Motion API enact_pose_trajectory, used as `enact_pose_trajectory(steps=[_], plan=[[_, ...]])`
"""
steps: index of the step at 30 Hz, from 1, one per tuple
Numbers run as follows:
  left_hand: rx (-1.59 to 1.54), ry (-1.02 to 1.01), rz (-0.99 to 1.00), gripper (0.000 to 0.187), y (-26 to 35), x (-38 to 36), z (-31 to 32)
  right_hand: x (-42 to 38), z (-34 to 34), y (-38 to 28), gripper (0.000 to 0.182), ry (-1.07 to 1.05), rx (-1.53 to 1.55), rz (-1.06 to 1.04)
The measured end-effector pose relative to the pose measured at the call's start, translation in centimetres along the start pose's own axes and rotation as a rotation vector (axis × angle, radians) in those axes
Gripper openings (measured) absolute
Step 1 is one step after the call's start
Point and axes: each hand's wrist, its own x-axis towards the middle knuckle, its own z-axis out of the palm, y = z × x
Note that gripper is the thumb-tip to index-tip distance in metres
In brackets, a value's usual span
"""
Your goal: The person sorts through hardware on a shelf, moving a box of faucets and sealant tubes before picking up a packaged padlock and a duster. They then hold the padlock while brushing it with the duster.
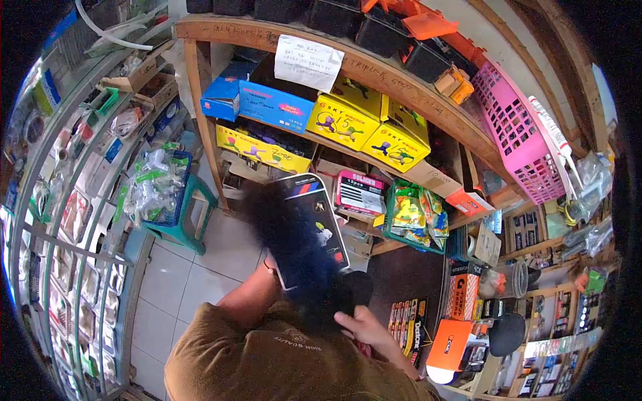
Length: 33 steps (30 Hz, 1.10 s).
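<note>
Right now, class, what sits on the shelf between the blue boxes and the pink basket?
Yellow boxes fill that stretch, as the head view shows.

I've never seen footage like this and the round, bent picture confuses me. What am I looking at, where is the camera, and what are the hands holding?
There is no machine here: a person wears one camera on the head, looking forward and down, and its wide lens bends the edges. The brown shirt at the bottom is the person's own. The dark blur in the middle is too unclear to name. The left hand, mostly hidden, grips a flat dark printed box. The right hand rests on the dark blurred thing by a dark counter. Ahead are wooden shelves with yellow boxes, blue boxes and a pink basket. A green stool stands on the tiled floor at left.
</note>
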Motion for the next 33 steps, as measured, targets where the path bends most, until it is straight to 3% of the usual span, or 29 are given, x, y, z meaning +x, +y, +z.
enact_pose_trajectory(steps=[2,4,8,10,12,13,14,16,17,18,19,21,22,24,25,26,27,30,31,32,33], plan=[[-0.083,-0.014,-0.019,0.064,0.0,-0.4,-0.1,-0.2,-0.1,-0.1,0.044,0.044,-0.103,-0.041],[-0.256,-0.036,-0.043,0.063,0.2,-1.1,1.1,0.0,-0.7,0.1,0.043,0.098,-0.003,-0.013],[-0.277,0.018,-0.014,0.066,0.2,-0.9,1.0,0.7,-0.7,1.3,0.042,-0.104,-0.205,-0.079],[-0.314,0.028,-0.018,0.066,0.2,-0.8,1.0,0.2,-0.3,0.2,0.041,-0.064,-0.235,-0.086],[-0.359,0.040,-0.007,0.066,0.2,-1.0,0.6,-0.6,-0.3,-1.1,0.042,0.017,-0.073,-0.010],[-0.275,-0.146,-0.013,0.061,0.6,-1.4,-0.9,0.0,-0.5,0.2,0.042,0.124,0.101,-0.037],[-0.272,-0.149,-0.002,0.061,0.4,-1.2,-2.2,0.4,-0.6,0.7,0.043,0.231,0.276,-0.065],[-0.222,0.000,0.087,0.058,0.2,-0.8,-0.5,-0.3,0.7,-0.7,0.041,0.302,0.121,0.047],[0.215,0.097,0.158,0.042,-0.3,-1.2,0.1,0.5,0.1,0.4,0.041,0.027,-0.023,-0.038],[0.215,0.094,0.159,0.042,0.0,-1.2,0.7,0.8,0.1,0.5,0.040,-0.247,-0.169,-0.120],[0.022,0.025,0.121,0.044,0.4,-1.3,1.1,0.0,0.6,-0.6,0.040,-0.011,-0.120,-0.060],[-0.264,-0.056,0.021,0.050,1.3,-2.6,0.4,0.6,0.6,-0.4,0.042,0.051,-0.032,-0.082],[-0.187,0.101,0.044,0.051,1.1,-1.9,-0.1,0.8,0.7,-0.9,0.043,0.115,0.058,-0.111],[-0.110,-0.003,0.067,0.051,0.9,-1.4,0.8,0.0,0.3,-0.8,0.046,0.053,-0.076,-0.038],[0.155,-0.066,0.115,0.052,1.3,0.1,-0.2,0.7,-0.4,0.8,0.046,-0.027,-0.294,-0.190],[-0.018,0.082,0.181,0.052,-0.1,-1.2,-1.0,1.1,-0.8,1.6,0.047,-0.107,-0.512,-0.340],[-0.134,0.046,0.132,0.053,0.3,-1.7,1.0,0.4,0.0,0.3,0.047,-0.026,-0.193,-0.134],[-0.235,0.094,0.040,0.055,0.8,-1.1,0.1,-0.5,1.2,-1.5,0.047,0.166,-0.019,0.012],[-0.164,0.063,0.049,0.056,0.5,-0.7,-1.0,0.3,0.5,0.0,0.045,-0.097,-0.067,-0.068],[-0.092,0.032,0.054,0.056,0.1,-0.5,-1.9,0.4,0.0,0.8,0.045,-0.092,-0.060,-0.069],[-0.022,-0.001,0.060,0.057,0.1,-0.5,-1.4,0.4,0.0,0.8,0.045,-0.088,-0.244,-0.160]])
